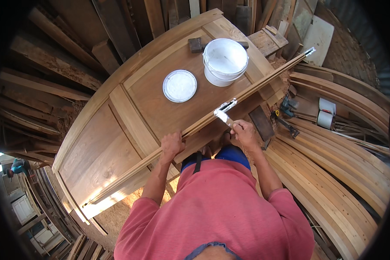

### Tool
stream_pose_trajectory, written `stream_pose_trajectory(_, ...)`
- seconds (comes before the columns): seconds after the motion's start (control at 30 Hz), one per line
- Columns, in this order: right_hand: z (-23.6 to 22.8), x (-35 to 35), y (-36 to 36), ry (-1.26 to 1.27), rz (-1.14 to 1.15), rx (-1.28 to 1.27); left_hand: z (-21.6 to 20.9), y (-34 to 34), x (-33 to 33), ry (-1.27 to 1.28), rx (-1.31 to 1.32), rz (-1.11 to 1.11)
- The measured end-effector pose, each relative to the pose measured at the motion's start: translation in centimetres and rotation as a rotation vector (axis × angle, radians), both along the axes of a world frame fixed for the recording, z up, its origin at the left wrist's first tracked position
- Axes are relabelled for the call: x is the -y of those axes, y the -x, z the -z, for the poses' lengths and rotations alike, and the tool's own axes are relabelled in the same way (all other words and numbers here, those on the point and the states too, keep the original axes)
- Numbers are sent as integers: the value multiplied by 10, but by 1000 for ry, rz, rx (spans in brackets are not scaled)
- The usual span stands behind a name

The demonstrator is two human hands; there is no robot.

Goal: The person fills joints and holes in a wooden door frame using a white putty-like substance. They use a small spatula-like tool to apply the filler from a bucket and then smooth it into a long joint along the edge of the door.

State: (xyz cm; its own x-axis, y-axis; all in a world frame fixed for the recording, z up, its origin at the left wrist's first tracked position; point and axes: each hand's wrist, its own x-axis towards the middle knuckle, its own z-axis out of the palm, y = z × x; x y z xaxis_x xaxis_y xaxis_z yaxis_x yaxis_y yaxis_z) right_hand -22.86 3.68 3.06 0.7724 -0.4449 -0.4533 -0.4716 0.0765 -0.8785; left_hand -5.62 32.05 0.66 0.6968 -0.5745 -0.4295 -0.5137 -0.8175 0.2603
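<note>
A long grooved wooden rail lies slantwise across a panelled wooden door. My left hand is closed around the rail near its middle. In my right hand is a flat wooden stick, its tip coated with thick white paste. That tip touches the rail at a slot smeared with white paste. More white covers the rail's far right end. On the door stand a white bucket, coated white inside, and a round white lid. A mallet lies partly hidden behind the bucket.
Stacked curved planks fill the right side, with a power tool and a white roll near them. Timber boards lean along the back and left. Another power tool sits at far left.
</note>
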Motion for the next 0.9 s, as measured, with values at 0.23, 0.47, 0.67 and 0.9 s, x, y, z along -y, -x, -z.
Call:
stream_pose_trajectory(0.23,-28,2,-3,328,-137,-76,1,1,-2,4,2,-8)
stream_pose_trajectory(0.47,-6,4,-4,180,35,-89,-10,-3,4,-57,-71,-24)
stream_pose_trajectory(0.67,-2,0,-4,-20,103,13,-9,-2,3,-68,-67,-30)
stream_pose_trajectory(0.9,4,-8,-5,-91,72,-50,-14,-2,5,-57,-64,-21)
